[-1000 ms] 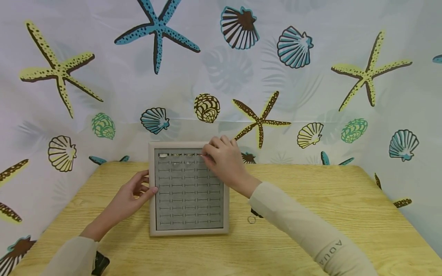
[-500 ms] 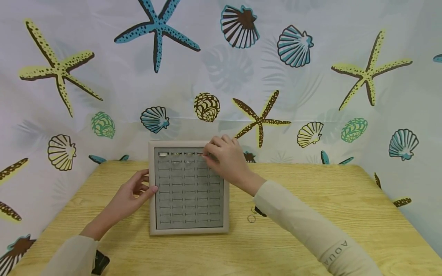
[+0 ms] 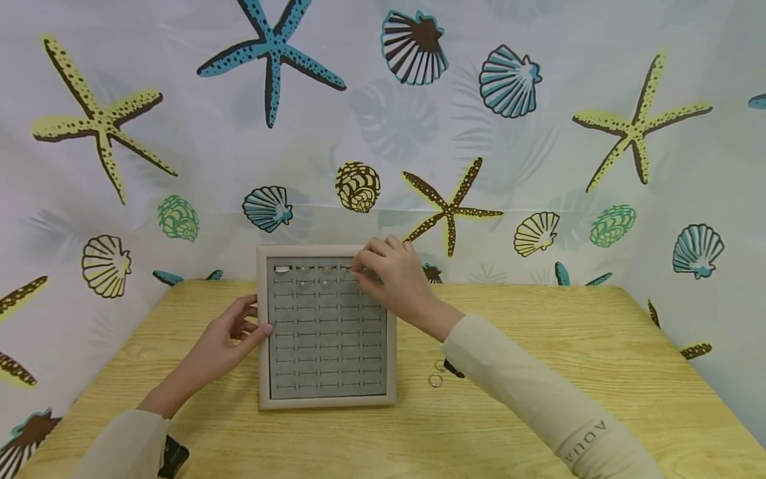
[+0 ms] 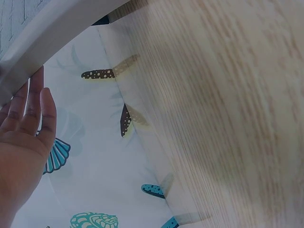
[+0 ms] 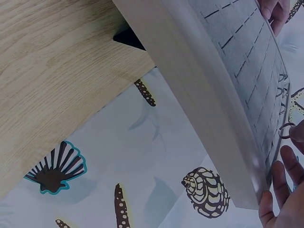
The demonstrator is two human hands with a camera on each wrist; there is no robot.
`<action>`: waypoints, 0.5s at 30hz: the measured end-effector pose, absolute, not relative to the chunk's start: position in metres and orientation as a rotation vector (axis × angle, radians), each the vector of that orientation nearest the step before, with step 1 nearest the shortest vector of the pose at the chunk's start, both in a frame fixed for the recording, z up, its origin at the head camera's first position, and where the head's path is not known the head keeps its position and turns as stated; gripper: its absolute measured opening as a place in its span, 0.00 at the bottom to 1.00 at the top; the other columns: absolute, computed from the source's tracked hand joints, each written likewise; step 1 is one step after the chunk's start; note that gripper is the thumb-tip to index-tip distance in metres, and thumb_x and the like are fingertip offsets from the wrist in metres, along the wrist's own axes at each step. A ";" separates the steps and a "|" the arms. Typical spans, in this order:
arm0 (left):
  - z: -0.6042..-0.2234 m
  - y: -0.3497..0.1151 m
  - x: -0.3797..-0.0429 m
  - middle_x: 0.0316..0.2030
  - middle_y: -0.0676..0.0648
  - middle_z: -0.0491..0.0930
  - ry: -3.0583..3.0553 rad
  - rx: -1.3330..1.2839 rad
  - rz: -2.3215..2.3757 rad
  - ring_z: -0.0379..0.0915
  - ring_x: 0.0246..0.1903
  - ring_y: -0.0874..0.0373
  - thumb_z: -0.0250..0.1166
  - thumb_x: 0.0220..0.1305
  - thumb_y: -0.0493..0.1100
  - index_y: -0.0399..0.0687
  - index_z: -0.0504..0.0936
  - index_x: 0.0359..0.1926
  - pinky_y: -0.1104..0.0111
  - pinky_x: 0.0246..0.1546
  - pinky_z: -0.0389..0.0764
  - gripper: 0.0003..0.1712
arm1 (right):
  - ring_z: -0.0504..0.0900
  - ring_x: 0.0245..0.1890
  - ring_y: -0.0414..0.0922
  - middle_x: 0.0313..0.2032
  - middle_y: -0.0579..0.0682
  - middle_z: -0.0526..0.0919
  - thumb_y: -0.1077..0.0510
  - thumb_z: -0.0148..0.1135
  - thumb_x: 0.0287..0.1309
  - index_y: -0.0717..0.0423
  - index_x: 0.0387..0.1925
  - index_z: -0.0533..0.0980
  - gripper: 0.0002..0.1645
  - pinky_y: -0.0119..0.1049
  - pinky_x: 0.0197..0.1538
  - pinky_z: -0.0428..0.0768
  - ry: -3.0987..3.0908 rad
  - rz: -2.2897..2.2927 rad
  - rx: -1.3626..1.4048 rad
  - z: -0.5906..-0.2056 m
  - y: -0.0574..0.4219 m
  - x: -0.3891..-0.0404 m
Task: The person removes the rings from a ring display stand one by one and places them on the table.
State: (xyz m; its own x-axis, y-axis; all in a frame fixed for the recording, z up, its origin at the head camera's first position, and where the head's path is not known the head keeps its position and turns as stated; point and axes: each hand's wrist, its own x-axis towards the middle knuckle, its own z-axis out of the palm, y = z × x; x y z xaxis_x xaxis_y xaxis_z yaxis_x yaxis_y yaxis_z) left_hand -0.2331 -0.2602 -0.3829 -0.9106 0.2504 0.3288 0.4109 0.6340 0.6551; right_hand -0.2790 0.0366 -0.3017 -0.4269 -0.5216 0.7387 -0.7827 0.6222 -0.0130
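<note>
A grey ring display board [image 3: 328, 359] with a pale frame stands upright on the table, its face crossed by rows of slots. My left hand [image 3: 230, 336] grips the frame's left edge, thumb in front and fingers behind. At the upper right, my right hand [image 3: 391, 276] pinches a thin ring [image 5: 281, 131] at the top row's fourth slot. Other fingers of that hand touch the frame's top edge in the right wrist view. A wide pale ring [image 3: 282, 269] sits in the first slot. More rings are seated beside it and in the second row. The right hand hides the board's top right corner.
Two loose rings lie on the wooden table [image 3: 509, 426] right of the board; the nearer ring [image 3: 435, 386] shows fully. A black piece [image 3: 453, 368] is partly covered by the right sleeve. A patterned curtain [image 3: 419, 146] hangs behind the table.
The right wrist and forearm have shifted slightly right, uncovering more of the second loose ring. The right fingers stay at the fourth slot, and the left hand has not moved.
</note>
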 end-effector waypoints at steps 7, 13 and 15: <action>-0.381 -0.257 -0.231 0.47 0.42 0.76 -2.636 -0.561 -1.164 0.77 0.37 0.63 0.58 0.63 0.44 0.47 0.59 0.65 0.72 0.37 0.77 0.31 | 0.71 0.31 0.42 0.32 0.42 0.78 0.55 0.64 0.53 0.47 0.28 0.78 0.02 0.37 0.34 0.67 -2.079 0.444 1.021 -0.300 0.044 -0.276; -0.383 -0.258 -0.232 0.46 0.42 0.76 -2.632 -0.564 -1.157 0.77 0.36 0.65 0.57 0.64 0.45 0.45 0.59 0.64 0.72 0.37 0.77 0.30 | 0.70 0.30 0.42 0.31 0.43 0.77 0.56 0.64 0.52 0.46 0.26 0.78 0.02 0.36 0.34 0.65 -2.076 0.448 1.026 -0.299 0.058 -0.272; -0.383 -0.259 -0.232 0.46 0.43 0.76 -2.635 -0.556 -1.151 0.77 0.36 0.66 0.57 0.64 0.46 0.45 0.59 0.64 0.72 0.37 0.77 0.30 | 0.69 0.30 0.42 0.30 0.43 0.77 0.57 0.64 0.52 0.47 0.26 0.77 0.03 0.37 0.34 0.64 -2.087 0.468 1.033 -0.300 0.064 -0.271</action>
State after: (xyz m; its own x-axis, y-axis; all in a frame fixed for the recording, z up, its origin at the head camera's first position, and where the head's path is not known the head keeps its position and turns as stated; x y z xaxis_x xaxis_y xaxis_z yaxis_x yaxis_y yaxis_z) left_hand -0.2322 -0.2587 -0.3833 -0.9061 0.2549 0.3375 0.4209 0.6234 0.6590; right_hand -0.2705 0.0645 -0.3003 -0.3947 -0.5209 0.7569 -0.7941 0.6078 0.0042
